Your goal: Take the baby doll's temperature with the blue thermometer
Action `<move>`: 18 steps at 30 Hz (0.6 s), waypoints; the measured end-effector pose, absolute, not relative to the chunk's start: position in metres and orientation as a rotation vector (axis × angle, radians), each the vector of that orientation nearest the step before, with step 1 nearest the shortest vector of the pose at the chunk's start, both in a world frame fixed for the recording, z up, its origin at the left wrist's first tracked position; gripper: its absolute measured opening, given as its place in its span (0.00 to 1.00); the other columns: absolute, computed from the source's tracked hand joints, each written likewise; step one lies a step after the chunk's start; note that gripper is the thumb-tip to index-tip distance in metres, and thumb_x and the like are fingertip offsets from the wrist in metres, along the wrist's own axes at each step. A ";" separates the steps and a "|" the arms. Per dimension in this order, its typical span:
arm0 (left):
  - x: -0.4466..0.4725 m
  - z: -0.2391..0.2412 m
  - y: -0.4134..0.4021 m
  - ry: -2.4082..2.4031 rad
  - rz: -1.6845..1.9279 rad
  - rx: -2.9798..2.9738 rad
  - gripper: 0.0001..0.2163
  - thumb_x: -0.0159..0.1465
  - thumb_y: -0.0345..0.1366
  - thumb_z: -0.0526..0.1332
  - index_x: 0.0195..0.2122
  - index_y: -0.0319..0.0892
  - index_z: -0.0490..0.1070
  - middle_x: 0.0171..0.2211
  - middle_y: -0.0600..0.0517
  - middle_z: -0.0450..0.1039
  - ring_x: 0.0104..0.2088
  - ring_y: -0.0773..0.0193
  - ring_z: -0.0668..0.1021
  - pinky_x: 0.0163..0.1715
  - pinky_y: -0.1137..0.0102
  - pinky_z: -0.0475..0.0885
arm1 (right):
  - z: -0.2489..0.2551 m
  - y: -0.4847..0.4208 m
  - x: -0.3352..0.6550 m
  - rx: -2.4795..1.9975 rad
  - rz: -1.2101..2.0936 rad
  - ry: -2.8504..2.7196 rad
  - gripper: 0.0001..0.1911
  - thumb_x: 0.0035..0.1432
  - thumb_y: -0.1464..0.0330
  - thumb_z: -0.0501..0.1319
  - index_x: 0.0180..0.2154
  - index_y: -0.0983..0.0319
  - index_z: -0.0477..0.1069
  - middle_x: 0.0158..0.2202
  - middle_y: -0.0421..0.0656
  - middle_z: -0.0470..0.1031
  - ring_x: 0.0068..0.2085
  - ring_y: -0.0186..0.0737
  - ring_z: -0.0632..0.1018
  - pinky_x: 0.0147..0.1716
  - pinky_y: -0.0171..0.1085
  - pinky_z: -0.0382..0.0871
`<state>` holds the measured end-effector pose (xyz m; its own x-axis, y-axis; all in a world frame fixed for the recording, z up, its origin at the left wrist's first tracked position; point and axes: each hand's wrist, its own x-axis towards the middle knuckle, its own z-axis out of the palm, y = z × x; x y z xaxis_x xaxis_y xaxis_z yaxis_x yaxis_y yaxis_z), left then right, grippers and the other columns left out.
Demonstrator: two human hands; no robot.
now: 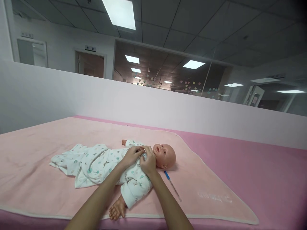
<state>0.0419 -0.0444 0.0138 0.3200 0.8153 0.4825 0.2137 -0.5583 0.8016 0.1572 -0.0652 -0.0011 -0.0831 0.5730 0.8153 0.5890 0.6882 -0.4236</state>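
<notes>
A baby doll (168, 156) lies on its back with its head to the right, dressed in a white printed baby gown (96, 164). Both my hands meet at the gown's upper chest, just below the chin. My left hand (132, 156) pinches the cloth near the collar with bent fingers. Close beside it, my right hand (149, 162) is closed on the same collar area; the fingertips partly hide what they grip. A glass thermometer (173, 187) with a blue end lies to the right of my right forearm, near the doll's head.
A pink blanket (203, 179) with a pale edge is spread under the doll, over a darker pink mat (271, 172). Behind the mat runs a low white partition (153, 107). One doll hand (117, 208) rests near the front edge.
</notes>
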 end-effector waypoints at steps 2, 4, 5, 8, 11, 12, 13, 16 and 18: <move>0.042 0.014 -0.044 0.886 1.234 1.947 0.11 0.57 0.39 0.53 0.23 0.38 0.67 0.21 0.53 0.68 0.25 0.65 0.69 0.26 0.73 0.62 | -0.002 -0.065 0.157 -0.923 -0.023 -1.720 0.17 0.46 0.78 0.50 0.38 0.61 0.67 0.36 0.44 0.69 0.39 0.40 0.71 0.40 0.36 0.66; 0.041 0.015 -0.043 0.876 1.231 1.938 0.12 0.57 0.39 0.53 0.22 0.38 0.68 0.21 0.53 0.68 0.25 0.65 0.69 0.27 0.73 0.63 | -0.003 -0.063 0.157 -0.924 -0.032 -1.693 0.16 0.48 0.78 0.49 0.38 0.62 0.68 0.36 0.45 0.70 0.39 0.39 0.71 0.40 0.37 0.66; 0.041 0.015 -0.043 0.870 1.230 1.939 0.12 0.57 0.39 0.53 0.22 0.38 0.68 0.21 0.53 0.68 0.25 0.65 0.69 0.27 0.73 0.63 | -0.004 -0.062 0.157 -0.927 -0.035 -1.677 0.16 0.49 0.77 0.49 0.39 0.62 0.68 0.37 0.45 0.70 0.39 0.39 0.71 0.40 0.37 0.66; 0.041 0.016 -0.043 0.857 1.225 1.963 0.12 0.57 0.39 0.53 0.24 0.37 0.71 0.23 0.52 0.71 0.27 0.64 0.71 0.29 0.72 0.64 | -0.008 -0.057 0.158 -0.932 -0.032 -1.641 0.18 0.50 0.78 0.48 0.41 0.63 0.68 0.38 0.46 0.71 0.40 0.39 0.72 0.41 0.36 0.66; 0.041 0.017 -0.044 0.865 1.212 1.964 0.12 0.57 0.39 0.54 0.27 0.37 0.74 0.26 0.50 0.73 0.29 0.63 0.72 0.30 0.72 0.65 | -0.010 -0.054 0.159 -0.924 -0.050 -1.629 0.20 0.48 0.79 0.47 0.41 0.63 0.69 0.37 0.46 0.72 0.40 0.39 0.72 0.40 0.36 0.67; 0.040 0.017 -0.045 0.864 1.208 1.955 0.12 0.57 0.38 0.55 0.27 0.37 0.74 0.26 0.50 0.74 0.29 0.63 0.72 0.31 0.72 0.65 | -0.011 -0.053 0.159 -0.917 -0.070 -1.622 0.20 0.48 0.79 0.47 0.40 0.63 0.69 0.37 0.46 0.72 0.39 0.39 0.72 0.39 0.36 0.67; 0.040 0.017 -0.045 0.863 1.211 1.935 0.12 0.56 0.38 0.56 0.27 0.37 0.74 0.26 0.50 0.74 0.30 0.62 0.73 0.31 0.71 0.66 | -0.011 -0.054 0.159 -0.909 -0.094 -1.607 0.20 0.48 0.79 0.46 0.39 0.63 0.69 0.36 0.46 0.72 0.38 0.39 0.72 0.39 0.36 0.67; 0.039 0.016 -0.043 0.863 1.310 1.766 0.11 0.56 0.39 0.57 0.29 0.37 0.75 0.27 0.49 0.74 0.32 0.61 0.74 0.34 0.70 0.67 | -0.010 -0.057 0.159 -0.875 -0.161 -1.565 0.19 0.48 0.80 0.46 0.37 0.63 0.70 0.33 0.45 0.71 0.37 0.39 0.71 0.37 0.37 0.67; 0.037 0.015 -0.040 0.871 1.433 1.558 0.13 0.56 0.40 0.58 0.32 0.36 0.75 0.28 0.48 0.74 0.34 0.61 0.74 0.38 0.69 0.68 | -0.009 -0.060 0.160 -0.843 -0.190 -1.565 0.18 0.49 0.80 0.45 0.37 0.63 0.69 0.33 0.45 0.70 0.37 0.39 0.71 0.38 0.37 0.66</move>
<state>0.0375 -0.0404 0.0150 0.1097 0.9009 0.4200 -0.0420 -0.4180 0.9075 0.1595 -0.0603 -0.0086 0.0547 0.3977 0.9159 0.6056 0.7161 -0.3471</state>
